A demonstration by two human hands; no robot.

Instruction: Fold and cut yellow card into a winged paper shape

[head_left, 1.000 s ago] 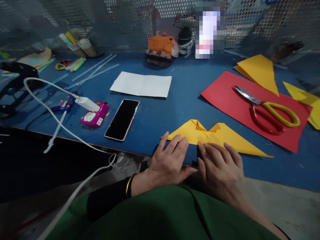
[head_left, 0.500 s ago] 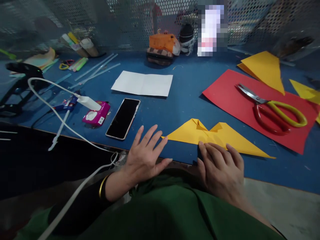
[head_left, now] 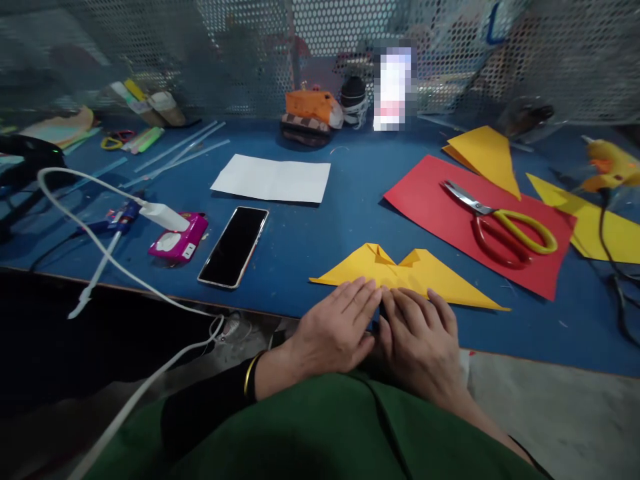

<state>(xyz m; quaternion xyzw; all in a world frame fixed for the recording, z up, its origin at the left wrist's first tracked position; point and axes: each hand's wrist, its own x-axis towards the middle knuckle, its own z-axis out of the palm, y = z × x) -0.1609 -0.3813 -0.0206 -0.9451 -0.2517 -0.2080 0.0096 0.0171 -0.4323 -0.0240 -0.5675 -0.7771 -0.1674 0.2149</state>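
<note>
On the bench (head_left: 360, 200), the folded yellow paper (head_left: 400, 279) stretches left to right just beyond the left hand (head_left: 334, 333) and right hand (head_left: 423, 337), both equally close, fingers resting on its near edge, gripping nothing.

The person's left hand (head_left: 333, 327) and right hand (head_left: 423, 333) rest side by side, fingers on the near edge of a folded yellow paper (head_left: 425, 273) at the front of a blue tabletop (head_left: 325, 223). Rightward and farther back, red-and-yellow-handled scissors (head_left: 484, 208) lie on a red paper sheet (head_left: 420, 200). To the left sits a dark-screened smartphone (head_left: 235, 247), with a creased white paper (head_left: 273, 178) behind it and a magenta socket adapter (head_left: 189, 233) holding a white plug (head_left: 164, 216) beside it.
</note>
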